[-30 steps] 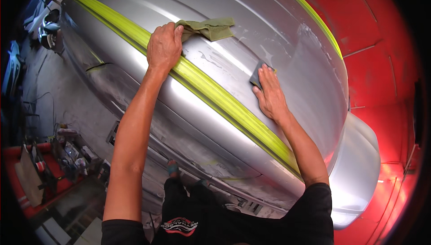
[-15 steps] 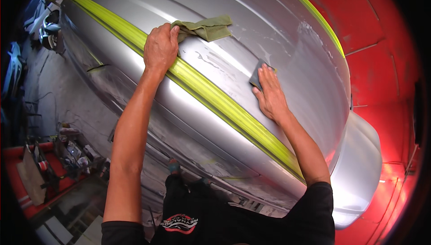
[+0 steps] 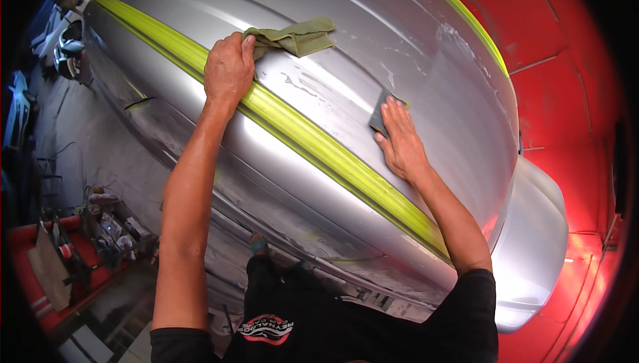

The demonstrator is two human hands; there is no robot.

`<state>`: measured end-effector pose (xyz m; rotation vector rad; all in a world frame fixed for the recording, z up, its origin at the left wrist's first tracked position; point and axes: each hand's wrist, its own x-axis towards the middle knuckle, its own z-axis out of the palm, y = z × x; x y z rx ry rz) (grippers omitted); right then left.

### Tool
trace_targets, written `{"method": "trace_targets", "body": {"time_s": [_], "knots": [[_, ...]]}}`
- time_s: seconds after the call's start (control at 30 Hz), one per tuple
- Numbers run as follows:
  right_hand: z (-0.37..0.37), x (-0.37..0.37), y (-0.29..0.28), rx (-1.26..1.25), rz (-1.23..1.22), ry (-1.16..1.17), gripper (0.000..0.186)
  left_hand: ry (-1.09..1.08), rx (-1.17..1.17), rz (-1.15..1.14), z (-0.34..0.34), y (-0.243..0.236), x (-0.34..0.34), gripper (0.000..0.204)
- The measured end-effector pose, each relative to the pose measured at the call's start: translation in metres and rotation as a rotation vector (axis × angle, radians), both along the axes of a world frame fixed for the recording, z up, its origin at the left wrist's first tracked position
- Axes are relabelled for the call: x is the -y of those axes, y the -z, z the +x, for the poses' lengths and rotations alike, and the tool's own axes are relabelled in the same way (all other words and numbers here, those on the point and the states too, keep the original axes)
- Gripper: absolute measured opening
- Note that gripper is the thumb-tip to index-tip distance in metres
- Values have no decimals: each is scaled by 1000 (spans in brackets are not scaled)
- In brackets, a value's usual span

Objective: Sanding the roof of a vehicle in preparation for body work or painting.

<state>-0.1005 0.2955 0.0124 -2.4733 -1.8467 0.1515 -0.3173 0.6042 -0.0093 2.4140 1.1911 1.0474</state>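
The silver curved roof of a vehicle (image 3: pixel 293 130) spreads out before me, with a bright yellow-green strip (image 3: pixel 319 143) along its near side. At the strip, my left hand (image 3: pixel 228 67) is closed round one end of an olive-green cloth (image 3: pixel 299 38), whose loose end lies to the right on the silver surface. Farther right, my right hand (image 3: pixel 403 140) presses a folded grey sheet, apparently sandpaper (image 3: pixel 379 115), flat to the roof under its fingers. Wet-looking streaks (image 3: pixel 303 85) and a dull whitish patch (image 3: pixel 456 40) mark the silver nearby.
A second yellow-green strip (image 3: pixel 466 20) edges the far side. Beyond it stands a red panelled surface (image 3: pixel 552 97). Down at the left, a red cart (image 3: pixel 26 263) carries tools and supplies. The vehicle's side (image 3: pixel 266 230) curves between me and the roof.
The view has shifted slightly. My right hand, with the grey sheet, has slid a little toward me across the roof. The left hand keeps its hold on the cloth.
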Motion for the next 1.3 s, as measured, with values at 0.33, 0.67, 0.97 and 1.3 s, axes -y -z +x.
{"method": "trace_targets", "body": {"time_s": [0.33, 0.67, 0.97, 1.3], "knots": [[3, -29, 13, -18, 129, -127, 65, -5, -26, -4, -1, -10, 8, 37], [-18, -104, 31, -10, 310, -203, 67, 16, 11, -1, 0, -2, 3, 39], [31, 84, 3, -60, 45, 275, 61, 15, 0, -11, 0, -2, 2, 39], [46, -48, 21, -125, 324, -234, 58, 8, -40, -21, 3, -4, 1, 40]]}}
